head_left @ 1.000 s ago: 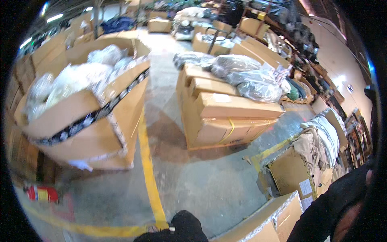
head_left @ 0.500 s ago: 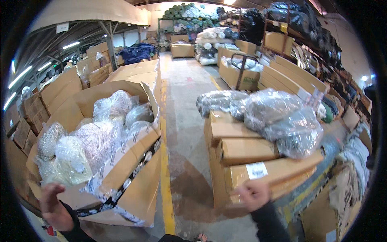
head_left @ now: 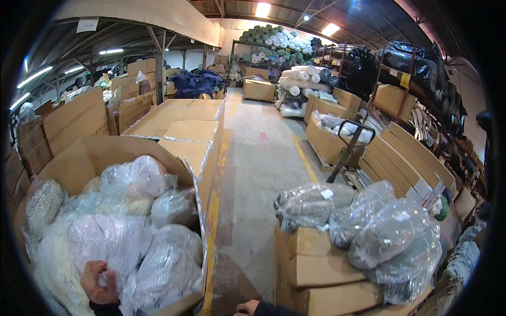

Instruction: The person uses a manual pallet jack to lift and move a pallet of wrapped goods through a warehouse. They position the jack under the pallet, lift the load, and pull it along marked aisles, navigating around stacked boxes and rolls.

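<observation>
My left hand (head_left: 99,283) is over the near side of a large open cardboard box (head_left: 203,226) at the left. Its fingers are loosely bent, the thumb stands apart, and it holds nothing. Just beyond it lies a clear plastic bag of pale, pinkish textile (head_left: 108,239); whether the hand touches it, I cannot tell. Several more clear bags fill the box, among them a grey-white striped bundle (head_left: 167,263). My right hand (head_left: 246,307) shows at the lower edge, partly cut off, its fingers curled in and nothing visible in them.
Bagged grey bundles (head_left: 392,234) lie on stacked long cartons (head_left: 329,258) at the right. A concrete aisle (head_left: 258,168) with yellow lines runs ahead. Closed cartons (head_left: 179,113) line its left. A pallet jack handle (head_left: 350,150) and fabric rolls (head_left: 300,87) stand farther off.
The view has tilted up and shifted. My left hand has moved from outside the box's near edge to over the bags. My right hand has dropped away from the cartons to the lower edge.
</observation>
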Tool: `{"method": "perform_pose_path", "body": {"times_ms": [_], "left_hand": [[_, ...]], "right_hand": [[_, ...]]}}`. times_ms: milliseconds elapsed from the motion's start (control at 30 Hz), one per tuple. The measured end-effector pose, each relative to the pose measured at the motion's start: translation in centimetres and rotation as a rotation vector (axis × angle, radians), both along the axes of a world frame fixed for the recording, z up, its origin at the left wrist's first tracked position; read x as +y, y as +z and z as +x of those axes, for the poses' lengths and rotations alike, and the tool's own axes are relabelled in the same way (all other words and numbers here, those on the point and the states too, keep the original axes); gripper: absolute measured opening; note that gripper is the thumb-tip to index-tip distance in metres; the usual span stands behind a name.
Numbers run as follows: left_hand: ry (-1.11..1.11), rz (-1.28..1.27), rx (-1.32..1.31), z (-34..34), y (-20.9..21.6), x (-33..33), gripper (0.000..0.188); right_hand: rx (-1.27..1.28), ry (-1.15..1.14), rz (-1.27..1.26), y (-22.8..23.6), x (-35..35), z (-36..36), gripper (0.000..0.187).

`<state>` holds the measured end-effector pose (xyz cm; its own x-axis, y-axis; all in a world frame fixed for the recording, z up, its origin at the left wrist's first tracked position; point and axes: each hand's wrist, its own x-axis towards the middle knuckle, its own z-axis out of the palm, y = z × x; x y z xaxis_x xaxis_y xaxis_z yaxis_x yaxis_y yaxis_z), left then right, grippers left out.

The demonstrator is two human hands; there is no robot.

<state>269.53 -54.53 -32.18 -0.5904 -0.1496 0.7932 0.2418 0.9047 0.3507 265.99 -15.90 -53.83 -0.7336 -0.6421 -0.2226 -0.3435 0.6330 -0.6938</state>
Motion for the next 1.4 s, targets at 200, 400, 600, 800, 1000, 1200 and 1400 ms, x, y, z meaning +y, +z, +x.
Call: {"method": "perform_pose_path", "body": {"times_ms": [200, 400, 600, 800, 1000, 1200, 1400], "left_hand": [[-0.11, -0.248, 0.014, -15.9, 3.7, 5.3, 0.036], [0.15, -0.167, -0.134, -27.3, 3.8, 8.1, 0.019], [0.235, 0.175, -0.206, -41.1, 2.1, 14.2, 0.015], [-0.166, -0.208, -0.359, -64.2, -5.3, 20.3, 0.017], [-0.308, -0.142, -0.512, -91.4, -6.4, 20.8, 0.027], [-0.77, -0.46, -0.693, -111.0, -5.9, 33.9, 0.029], [-1.262, -0.673, -0.675, -121.1, -11.9, 52.1, 0.027]], "right_hand": [[0.077, -0.151, 0.123, -8.2, 6.3, -18.6, 0.036], [-0.067, 0.111, 0.434, -12.4, 10.3, -39.5, 0.039], [-0.221, 0.09, 0.166, -8.7, 14.8, -61.7, 0.043], [-0.133, -0.283, 0.04, -9.6, 18.9, -77.7, 0.042], [-0.091, -0.894, 0.199, -17.4, 29.3, -81.4, 0.047], [0.462, -2.003, -0.53, -9.5, 46.6, -79.4, 0.02], [1.115, -2.041, -0.999, 12.0, 64.3, -80.9, 0.018]]}}
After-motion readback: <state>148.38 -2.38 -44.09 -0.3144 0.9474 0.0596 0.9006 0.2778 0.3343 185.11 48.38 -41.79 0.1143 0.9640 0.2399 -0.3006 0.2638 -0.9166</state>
